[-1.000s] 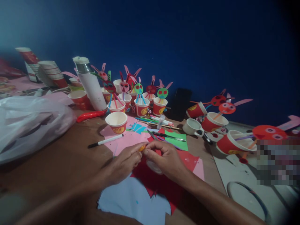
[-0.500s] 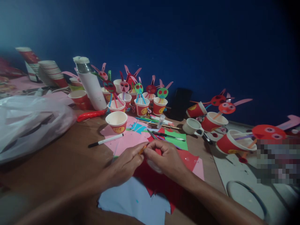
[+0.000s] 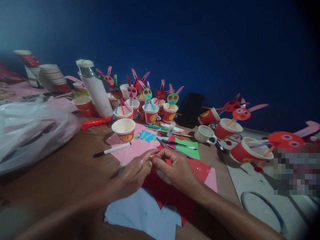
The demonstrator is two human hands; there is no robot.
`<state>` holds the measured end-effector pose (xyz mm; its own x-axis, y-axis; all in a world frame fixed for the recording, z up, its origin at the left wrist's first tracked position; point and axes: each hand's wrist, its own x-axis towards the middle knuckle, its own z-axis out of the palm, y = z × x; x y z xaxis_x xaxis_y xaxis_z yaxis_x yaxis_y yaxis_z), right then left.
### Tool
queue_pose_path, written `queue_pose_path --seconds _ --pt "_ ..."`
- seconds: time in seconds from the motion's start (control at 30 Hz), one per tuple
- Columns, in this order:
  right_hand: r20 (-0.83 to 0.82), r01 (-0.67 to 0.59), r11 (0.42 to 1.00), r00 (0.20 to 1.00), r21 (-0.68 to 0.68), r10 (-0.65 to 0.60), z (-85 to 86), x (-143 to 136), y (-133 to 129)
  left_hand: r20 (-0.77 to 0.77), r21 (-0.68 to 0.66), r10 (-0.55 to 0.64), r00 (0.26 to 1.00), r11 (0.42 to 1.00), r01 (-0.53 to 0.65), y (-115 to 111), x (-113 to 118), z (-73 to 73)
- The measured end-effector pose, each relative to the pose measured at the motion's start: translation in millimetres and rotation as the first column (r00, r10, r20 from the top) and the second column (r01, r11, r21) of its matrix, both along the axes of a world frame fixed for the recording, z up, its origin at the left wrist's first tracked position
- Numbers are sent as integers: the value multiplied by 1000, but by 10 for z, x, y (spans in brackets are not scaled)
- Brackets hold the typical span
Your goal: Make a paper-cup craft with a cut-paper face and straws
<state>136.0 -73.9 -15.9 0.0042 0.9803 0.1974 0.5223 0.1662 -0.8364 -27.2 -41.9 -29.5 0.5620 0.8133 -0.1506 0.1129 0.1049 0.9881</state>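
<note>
My left hand (image 3: 136,171) and my right hand (image 3: 175,166) meet fingertip to fingertip over the table. Both are closed on a small orange piece (image 3: 153,156), mostly hidden by the fingers, so its kind is unclear. Beneath my right palm shows part of a whitish round thing (image 3: 163,177), perhaps a tape roll. Red paper (image 3: 172,200) lies below the hands, with light blue paper (image 3: 145,213) in front and pink paper (image 3: 128,151) behind. Just beyond my right hand are scissors (image 3: 162,142) and a black pen (image 3: 182,144) on green paper (image 3: 192,151).
An upright paper cup (image 3: 123,130) and a black-capped marker (image 3: 112,150) lie left of centre. Several cups with paper rabbit faces (image 3: 150,115) stand behind. A plastic bag (image 3: 37,133) and white flask (image 3: 97,95) are left; a mug (image 3: 205,135) is right.
The fingers have closed in slightly, and less of the orange piece shows. The whole view has shifted a little; the things on the table have not moved.
</note>
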Motion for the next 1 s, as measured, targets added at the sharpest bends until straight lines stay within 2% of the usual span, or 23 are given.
queue_pose_path --seconds 0.2,0.47,0.8,0.9,1.0 --pt "0 22 999 1000 -26 -22 -6 -28 -24 -55 77 9 998 997 -5 17 48 46" --pt "-111 21 996 993 -92 -31 -6 -14 -8 -31 -19 -12 999 1000 11 3 58 8" --pt "-12 -23 998 1000 50 23 -18 24 -14 23 -65 -86 996 994 87 54 68 -36" --pt "-10 -29 998 1000 49 30 -16 30 -17 1 2 -101 995 995 101 69 53 -48" --pt "1 -16 998 1000 62 16 -23 30 -28 -74 71 -119 990 990 124 63 29 28"
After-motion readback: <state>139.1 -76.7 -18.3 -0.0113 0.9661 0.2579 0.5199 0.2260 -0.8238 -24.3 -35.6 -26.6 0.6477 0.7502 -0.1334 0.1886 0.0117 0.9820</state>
